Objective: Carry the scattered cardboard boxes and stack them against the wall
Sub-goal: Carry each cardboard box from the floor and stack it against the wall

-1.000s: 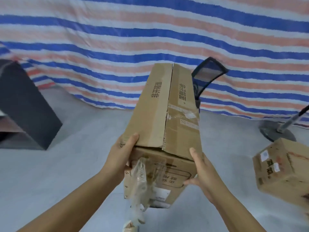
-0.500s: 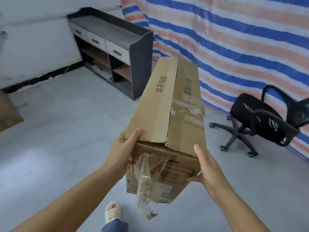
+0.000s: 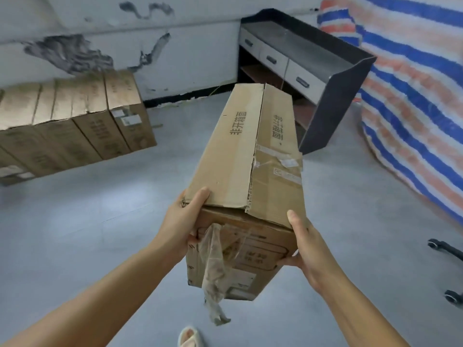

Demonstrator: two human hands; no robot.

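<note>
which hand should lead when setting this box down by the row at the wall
Left, probably. The left hand grips the carried box on the side toward the row of boxes at the wall; the right hand holds the far side.

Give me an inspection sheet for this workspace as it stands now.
Surface: grey floor, bare where visible.
Job's things: long cardboard box carried in the air; row of boxes against the stained wall.
Clutter: clear plastic scrap hanging from the carried box.
Hands: left hand and right hand grip its near end.
Cables: nothing seen.
Surroundings: dark cabinet, striped tarp, chair casters.
</note>
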